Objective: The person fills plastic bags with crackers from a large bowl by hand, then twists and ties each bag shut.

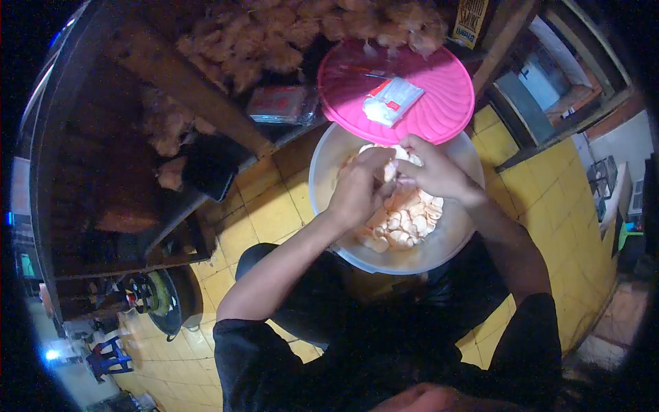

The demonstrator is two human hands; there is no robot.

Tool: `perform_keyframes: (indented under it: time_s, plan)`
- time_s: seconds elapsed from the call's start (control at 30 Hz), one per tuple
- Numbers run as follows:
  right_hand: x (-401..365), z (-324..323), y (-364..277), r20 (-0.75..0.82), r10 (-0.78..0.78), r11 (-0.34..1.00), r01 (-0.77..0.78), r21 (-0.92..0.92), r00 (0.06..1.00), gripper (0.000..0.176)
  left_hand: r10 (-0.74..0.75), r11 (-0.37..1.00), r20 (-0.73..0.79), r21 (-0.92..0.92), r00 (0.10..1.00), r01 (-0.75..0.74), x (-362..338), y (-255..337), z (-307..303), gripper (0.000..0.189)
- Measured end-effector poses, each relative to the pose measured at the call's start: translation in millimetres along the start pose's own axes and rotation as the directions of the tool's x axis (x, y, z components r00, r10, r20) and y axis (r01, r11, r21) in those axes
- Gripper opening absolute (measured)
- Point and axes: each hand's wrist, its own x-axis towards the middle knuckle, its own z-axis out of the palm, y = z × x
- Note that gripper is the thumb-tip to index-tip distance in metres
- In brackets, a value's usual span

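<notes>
A large translucent plastic tub [322,199] stands between my bent legs. Pale round crackers [405,226] fill part of it. Above them my left hand [362,184] and my right hand [436,170] meet with curled fingers. Something whitish shows between the fingertips, but its kind cannot be made out. Past the tub's far rim lies a pink fluted lid [439,75]. On the lid rests a white plastic packet [393,100] with red print.
Wooden shelving [237,117] at the left holds bagged crackers [254,41] and flat plastic packs [278,104]. A dark pan [180,299] sits at lower left near a blue stool [113,357]. Yellow tiles [274,213] cover the floor. A wooden frame [576,130] stands at right.
</notes>
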Motion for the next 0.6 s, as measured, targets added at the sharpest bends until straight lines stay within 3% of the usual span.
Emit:
perform_keyframes:
  time_s: [0.07,0.13,0.23,0.27,0.3,0.33,0.4,0.43,0.47,0.5,0.53,0.6]
  plan:
    - [-3.7,-5.3,-3.5,0.016,0.058,0.994,-0.059,0.097,0.998,0.028,-0.065,0.998,-0.049,-0.024,0.997,0.064,0.9,-4.6,-1.9,0.049]
    - [-3.8,-5.8,-7.2,0.035,0.116,0.974,-0.120,0.190,0.993,0.028,-0.323,0.909,0.015,-0.272,0.946,0.315,3.2,4.1,-9.5,0.045]
    - [-5.3,-5.1,-16.1,0.053,0.056,0.989,-0.063,0.130,0.997,0.024,-0.302,0.896,-0.003,-0.342,0.953,0.283,3.1,-7.2,-4.0,0.039]
    - [-5.5,-8.1,-33.4,0.107,0.211,0.969,-0.223,0.109,0.972,0.022,-0.302,0.896,0.001,-0.341,0.953,0.284,2.6,-8.5,-3.2,0.039]
    - [-5.0,-9.3,-44.1,0.158,0.360,0.924,-0.375,0.079,0.920,0.021,-0.335,0.833,0.018,-0.462,0.942,0.305,2.6,-7.6,-4.0,0.037]
    - [-5.2,-8.3,-43.0,0.157,0.362,0.922,-0.377,0.082,0.919,0.021,-0.365,0.753,0.041,-0.574,0.930,0.320,2.5,-6.7,-5.0,0.035]
    - [-5.6,-7.0,-37.5,0.147,0.345,0.938,-0.333,-0.102,0.927,0.020,-0.340,0.778,0.067,-0.540,0.938,0.321,5.2,-3.1,-15.3,0.034]
    - [-5.1,-3.9,-29.8,0.143,0.346,0.937,-0.334,-0.101,0.927,0.020,-0.317,0.803,0.088,-0.505,0.944,0.316,6.9,1.2,-21.0,0.033]
    - [-4.3,1.3,-18.8,0.106,0.136,0.979,-0.117,-0.169,0.985,0.018,-0.363,0.853,0.029,-0.391,0.931,0.345,6.4,7.9,-24.4,0.028]
    - [-3.1,4.1,-18.9,0.086,-0.082,0.965,0.101,-0.242,0.993,0.016,-0.363,0.853,0.030,-0.391,0.931,0.345,6.8,5.8,-23.1,0.028]
    - [-4.6,5.2,-20.7,0.088,-0.081,0.966,0.100,-0.240,0.993,0.016,-0.348,0.870,-0.024,-0.381,0.937,0.313,6.3,1.5,-20.1,0.024]
    - [-4.9,7.4,-29.5,0.028,0.091,0.954,-0.079,-0.290,0.995,0.023,-0.331,0.886,-0.083,-0.369,0.940,0.279,6.1,-3.0,-17.2,0.021]
